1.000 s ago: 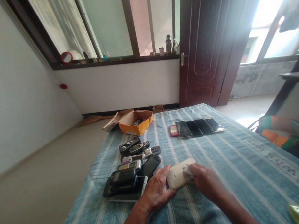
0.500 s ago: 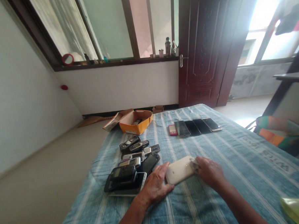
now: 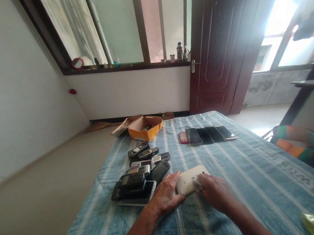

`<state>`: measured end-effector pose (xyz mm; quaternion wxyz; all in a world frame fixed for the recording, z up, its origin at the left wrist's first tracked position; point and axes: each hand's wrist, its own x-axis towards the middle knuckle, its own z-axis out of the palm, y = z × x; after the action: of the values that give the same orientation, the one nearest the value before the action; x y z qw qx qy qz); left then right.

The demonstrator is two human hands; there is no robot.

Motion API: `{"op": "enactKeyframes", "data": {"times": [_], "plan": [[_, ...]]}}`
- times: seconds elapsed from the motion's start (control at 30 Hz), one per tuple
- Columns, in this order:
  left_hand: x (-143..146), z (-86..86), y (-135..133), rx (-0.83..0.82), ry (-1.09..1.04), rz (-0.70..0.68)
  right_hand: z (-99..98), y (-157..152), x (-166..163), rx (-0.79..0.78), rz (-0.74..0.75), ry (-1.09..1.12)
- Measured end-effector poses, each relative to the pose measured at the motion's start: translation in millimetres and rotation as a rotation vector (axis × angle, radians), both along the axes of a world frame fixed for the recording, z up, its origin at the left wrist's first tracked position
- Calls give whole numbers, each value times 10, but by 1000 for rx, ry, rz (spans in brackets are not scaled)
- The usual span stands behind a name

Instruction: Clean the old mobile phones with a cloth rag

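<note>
A white smartphone (image 3: 187, 179) lies back up on the striped cloth. My left hand (image 3: 168, 194) grips its left end between thumb and fingers. Pinched in my right hand (image 3: 215, 191) is a crumpled white tissue (image 3: 196, 181), pressed against the right part of the phone's back. Directly left of my left hand is a pile of old phones, with a thick black phone (image 3: 131, 182) on top of a larger one with a white edge. A dark smartphone (image 3: 159, 171) leans beside the pile, close to my left fingertips.
Several keypad phones (image 3: 148, 152) lie farther back. Behind them stands an open orange box (image 3: 148, 133) with phones inside. Dark smartphones (image 3: 212, 134) form a row at the back right, beside a small pink item (image 3: 183, 137). A yellow-green packet (image 3: 311, 223) sits at the right edge.
My right hand has slid the tissue leftward and down over the phone's back, from its right end toward the middle. My left hand keeps its grip. The camera view has shifted slightly.
</note>
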<state>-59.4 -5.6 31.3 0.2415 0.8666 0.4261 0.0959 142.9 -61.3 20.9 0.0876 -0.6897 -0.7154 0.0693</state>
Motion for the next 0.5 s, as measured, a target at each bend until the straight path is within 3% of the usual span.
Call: {"op": "enactKeyframes", "data": {"times": [0.2, 0.5], "plan": [[-1, -36, 14, 17, -3, 7, -109, -103, -304, 49, 178, 52], [17, 37, -4, 3, 19, 9, -43, 35, 52, 11, 12, 16]]}}
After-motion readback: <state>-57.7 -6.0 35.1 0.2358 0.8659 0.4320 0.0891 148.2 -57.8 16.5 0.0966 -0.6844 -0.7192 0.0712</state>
